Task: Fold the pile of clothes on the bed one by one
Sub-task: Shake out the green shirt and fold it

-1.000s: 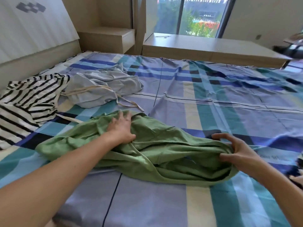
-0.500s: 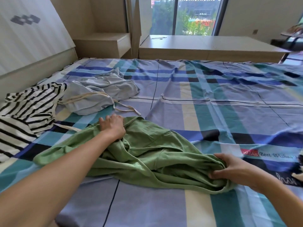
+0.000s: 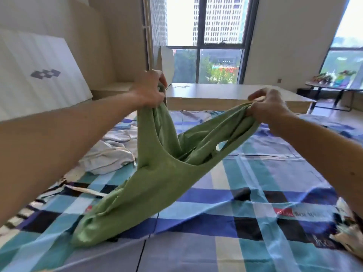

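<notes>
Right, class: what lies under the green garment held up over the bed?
The left hand and right hand hold up the green garment; checked bedsheet shows beneath. Its lower end rests on the sheet, hiding that patch.

I'm in a bedroom: plaid-sheeted bed (image 3: 245,222), headboard (image 3: 39,75), probably a bedside cabinet (image 3: 112,90) (blurred), high-rise window (image 3: 218,46).

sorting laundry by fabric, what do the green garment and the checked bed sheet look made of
Green garment: soft matte knit, probably cotton jersey; it hangs limp in loose folds. Checked bed sheet: thin woven fabric, likely cotton or blend, slight sheen; printed checks, fine creases.
</notes>
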`<state>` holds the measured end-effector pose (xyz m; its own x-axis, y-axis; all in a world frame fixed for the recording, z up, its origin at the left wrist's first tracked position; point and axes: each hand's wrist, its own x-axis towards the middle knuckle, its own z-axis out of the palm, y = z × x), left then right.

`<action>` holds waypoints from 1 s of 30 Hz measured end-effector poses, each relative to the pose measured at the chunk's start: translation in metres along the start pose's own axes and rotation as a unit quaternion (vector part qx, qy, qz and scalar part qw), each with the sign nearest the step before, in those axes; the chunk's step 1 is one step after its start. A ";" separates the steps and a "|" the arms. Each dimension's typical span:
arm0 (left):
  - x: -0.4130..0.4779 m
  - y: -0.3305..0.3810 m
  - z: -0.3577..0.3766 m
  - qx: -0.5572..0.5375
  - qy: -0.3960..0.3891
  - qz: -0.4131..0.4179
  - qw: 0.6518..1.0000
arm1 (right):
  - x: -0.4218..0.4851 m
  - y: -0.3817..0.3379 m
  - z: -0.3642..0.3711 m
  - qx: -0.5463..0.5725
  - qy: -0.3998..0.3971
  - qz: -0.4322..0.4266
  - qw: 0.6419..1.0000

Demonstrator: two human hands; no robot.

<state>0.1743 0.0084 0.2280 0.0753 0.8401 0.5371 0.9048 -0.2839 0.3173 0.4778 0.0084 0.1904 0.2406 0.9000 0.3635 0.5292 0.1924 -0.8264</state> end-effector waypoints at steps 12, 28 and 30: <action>0.056 0.049 -0.130 0.084 0.205 0.012 0.975 | 0.057 -0.143 -0.097 -0.323 0.088 -0.116 0.935; 0.022 -0.003 -0.090 0.321 -0.022 -0.126 0.938 | 0.036 -0.067 -0.124 -0.616 -0.033 -0.023 0.786; 0.025 -0.010 -0.094 0.304 -0.029 -0.156 0.939 | 0.034 -0.069 -0.127 -0.652 0.025 -0.042 0.756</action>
<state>0.1277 -0.0107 0.3116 -0.2275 0.8669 0.4436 0.9572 0.2828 -0.0618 0.5524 -0.0237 0.3142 0.1742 0.8841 0.4337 0.8891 -0.3306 0.3167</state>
